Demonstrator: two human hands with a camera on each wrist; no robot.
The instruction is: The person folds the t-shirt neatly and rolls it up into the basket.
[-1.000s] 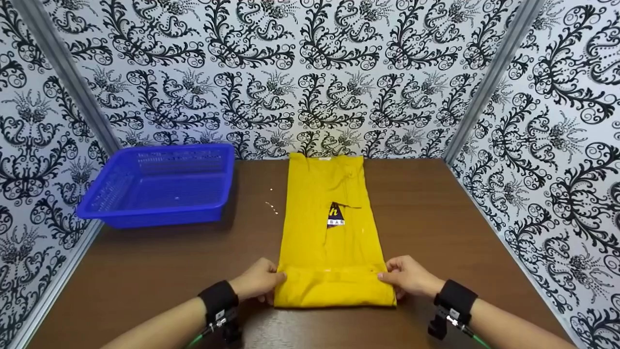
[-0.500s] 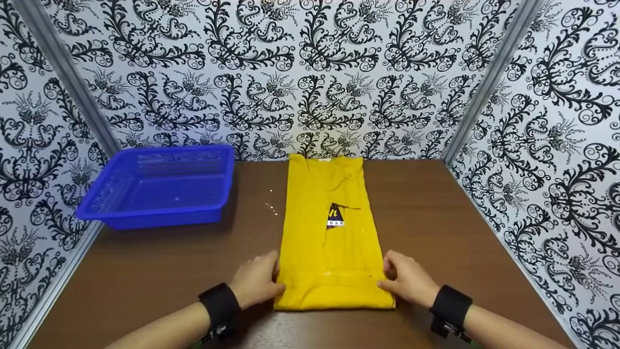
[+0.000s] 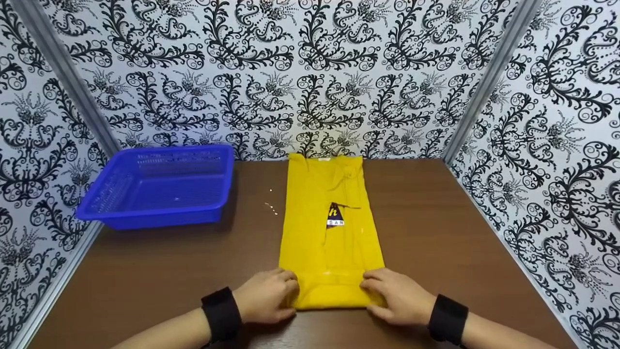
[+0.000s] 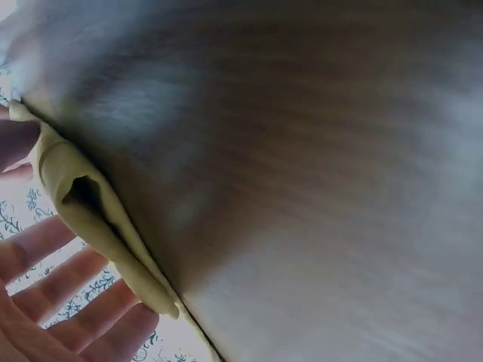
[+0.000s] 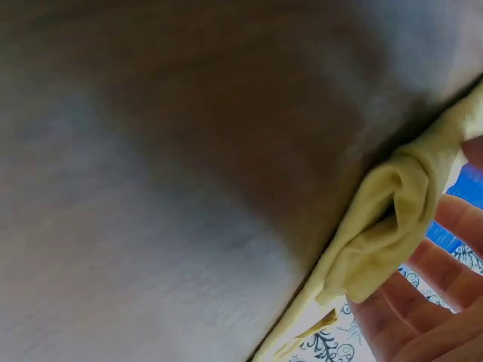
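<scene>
A yellow T-shirt [image 3: 310, 232] lies lengthwise on the table, folded narrow, with a dark triangular print on it and its near end turned over into a thick band. My left hand [image 3: 269, 296] holds the left end of this band, fingers over the top and thumb at the near edge. At the right end, my right hand [image 3: 399, 296] holds it the same way. Each wrist view shows an open end of the fold, the left end [image 4: 106, 219] and the right end [image 5: 392, 219], between spread fingers and thumb.
A blue perforated plastic basket [image 3: 164, 215] stands at the back left of the brown table [image 3: 436, 232]. Patterned walls [image 3: 261, 87] with metal corner posts enclose the back and sides. Small light specks [image 3: 272, 208] lie left of the shirt.
Both hands let go of the fold's side corners, then moved inward and took the band with fingers on top and thumbs at the near edge. The shirt and basket stay put.
</scene>
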